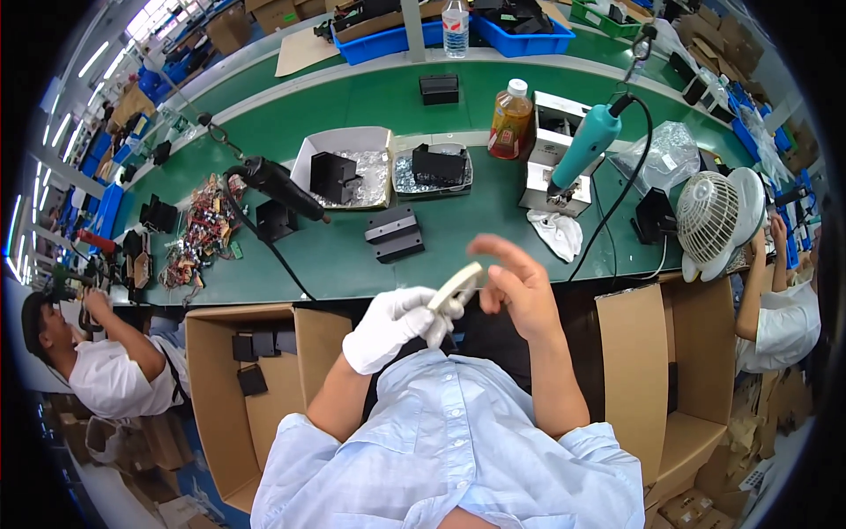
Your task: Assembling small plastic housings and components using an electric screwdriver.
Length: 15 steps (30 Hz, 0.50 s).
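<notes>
My left hand (pixel 393 326), in a white glove, is closed around a thin, pale ring that looks like a roll of tape (pixel 456 286), held tilted above my lap. Just to the right of it, my bare right hand (pixel 522 291) is raised with its fingers apart and the index finger stretched toward the left. I see nothing held in it. On the green bench ahead lies a black bracket-like housing (pixel 394 234) with a grey band. Beyond that, a white box (pixel 304 167) holds small clear-bagged pieces and a black part (pixel 334 177).
A black electric screwdriver (pixel 282 189) and a teal one (pixel 589 145) hang over the bench. Tangled wires (pixel 207 231) lie left; a bottle (pixel 510 121), white glove (pixel 556 234) and fan (pixel 708 225) stand or lie right. Open cartons (pixel 322 348) (pixel 633 375) flank me. Co-workers sit at both sides.
</notes>
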### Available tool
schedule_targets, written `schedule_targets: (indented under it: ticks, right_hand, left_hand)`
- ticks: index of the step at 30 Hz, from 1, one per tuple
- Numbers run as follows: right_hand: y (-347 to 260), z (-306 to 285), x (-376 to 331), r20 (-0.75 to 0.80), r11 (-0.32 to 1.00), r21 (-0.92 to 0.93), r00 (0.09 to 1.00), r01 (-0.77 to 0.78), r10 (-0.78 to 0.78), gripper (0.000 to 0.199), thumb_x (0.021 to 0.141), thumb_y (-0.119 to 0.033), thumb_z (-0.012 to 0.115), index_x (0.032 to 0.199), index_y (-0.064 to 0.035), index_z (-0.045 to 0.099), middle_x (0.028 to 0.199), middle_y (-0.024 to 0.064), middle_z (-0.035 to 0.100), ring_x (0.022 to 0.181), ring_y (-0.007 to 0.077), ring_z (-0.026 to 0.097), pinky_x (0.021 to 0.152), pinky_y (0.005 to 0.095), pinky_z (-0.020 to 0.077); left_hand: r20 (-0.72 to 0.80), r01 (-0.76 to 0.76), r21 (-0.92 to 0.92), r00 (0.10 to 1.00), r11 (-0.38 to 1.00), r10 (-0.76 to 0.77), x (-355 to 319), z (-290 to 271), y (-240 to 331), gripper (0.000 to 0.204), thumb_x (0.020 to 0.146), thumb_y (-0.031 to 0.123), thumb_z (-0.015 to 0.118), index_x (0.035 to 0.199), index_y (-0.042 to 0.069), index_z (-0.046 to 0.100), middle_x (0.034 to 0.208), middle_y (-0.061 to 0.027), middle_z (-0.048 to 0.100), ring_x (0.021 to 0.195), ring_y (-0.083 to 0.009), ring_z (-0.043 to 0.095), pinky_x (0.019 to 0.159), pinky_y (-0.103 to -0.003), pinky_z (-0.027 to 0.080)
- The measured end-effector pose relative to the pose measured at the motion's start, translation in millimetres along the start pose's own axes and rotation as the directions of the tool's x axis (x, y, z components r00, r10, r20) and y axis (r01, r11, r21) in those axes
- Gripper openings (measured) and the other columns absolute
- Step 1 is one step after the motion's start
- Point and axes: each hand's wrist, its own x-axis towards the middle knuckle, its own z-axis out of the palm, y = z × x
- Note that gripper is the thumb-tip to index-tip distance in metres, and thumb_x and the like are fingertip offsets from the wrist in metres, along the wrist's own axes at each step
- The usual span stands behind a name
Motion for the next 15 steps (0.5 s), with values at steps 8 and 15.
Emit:
schedule_targets:
  ticks: [8, 15]
  right_hand:
    - [-0.7, 39.7, 9.0, 0.047, 0.857, -0.374, 0.93, 0.356, -0.366, 0.04, 0.085, 0.001, 0.059, 0.125, -0.0009, 0.054, 0.118, 0.0124, 0.056, 0.084, 0.0141, 0.054, 0.068, 0.0227, 0.0449]
    - [-4.3, 39.5, 149.6, 0.031, 0.766, -0.546, 0.922, 0.339, -0.386, 0.037, 0.085, -0.003, 0.061, 0.122, 0.0001, 0.055, 0.113, 0.0115, 0.059, 0.087, 0.0147, 0.055, 0.073, 0.0244, 0.0472]
  left_hand:
    - [-0.267, -0.118, 0.612, 0.9, 0.782, 0.345, 6.7, -4.9, -12.2, 0.026, 0.08, 0.01, 0.068, 0.103, 0.0, 0.068, 0.076, -0.0086, 0.063, 0.06, -0.0188, 0.054, 0.059, -0.029, 0.043]
    - [-0.362, -0.126, 0.727, 0.765, 0.675, 0.533, -3.7, -33.5, -6.8, 0.029, 0.074, -0.001, 0.063, 0.102, -0.001, 0.069, 0.073, -0.0082, 0.062, 0.058, -0.0196, 0.053, 0.057, -0.029, 0.043]
